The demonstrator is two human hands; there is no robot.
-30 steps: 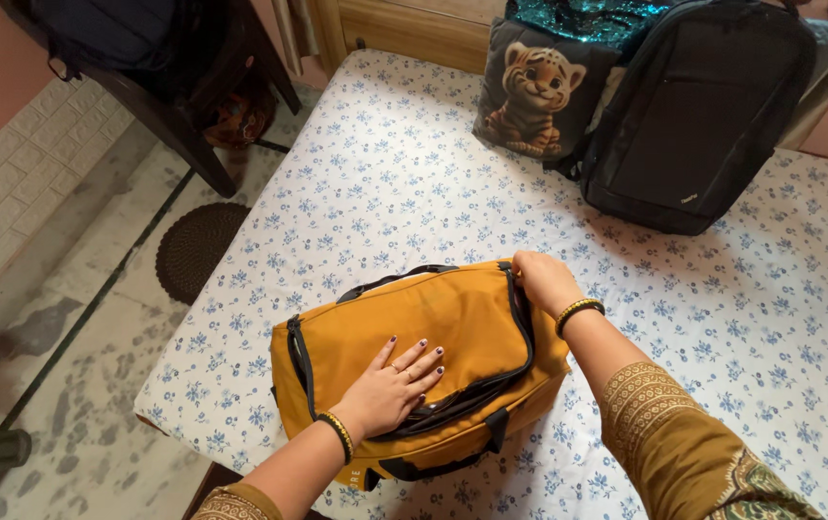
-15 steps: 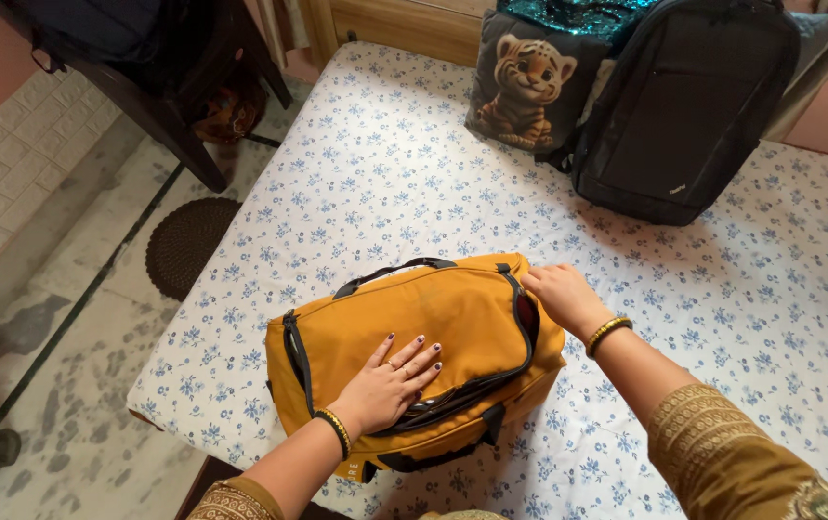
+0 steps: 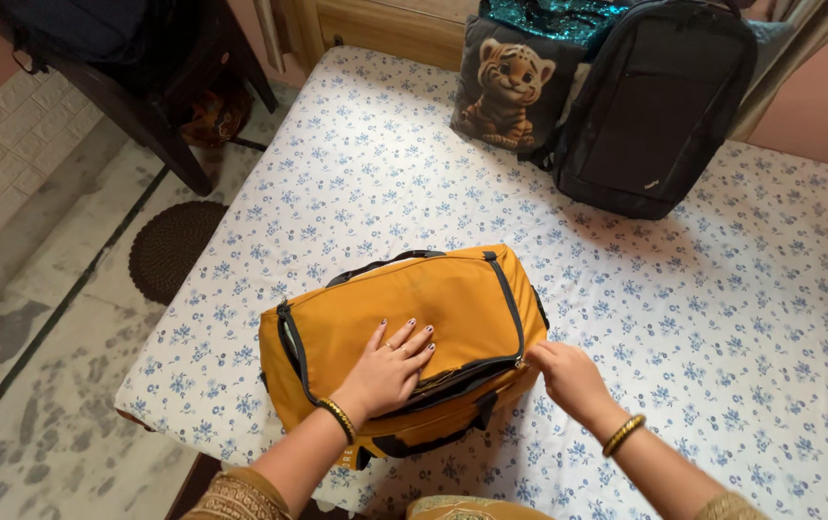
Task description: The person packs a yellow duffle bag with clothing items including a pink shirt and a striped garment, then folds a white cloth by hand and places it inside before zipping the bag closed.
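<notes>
Left hand [image 3: 387,371] flat, fingers spread, on mustard-yellow fabric duffel bag [image 3: 404,332]. Right hand [image 3: 568,377] at bag's 4 o'clock corner, fingers pinching black zipper [image 3: 520,361]. Floral-sheeted bed [image 3: 722,318] beneath.

Dark-painted nails and a ring mark the left hand [image 3: 387,371]; beaded yellow-and-black bangles circle both wrists, above embroidered mustard sleeves.

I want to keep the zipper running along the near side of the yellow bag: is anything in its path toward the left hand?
Nothing visible blocks it. The right hand is at the near right corner of the yellow bag; the left hand lies flat on the lid, above the zipper line.
</notes>
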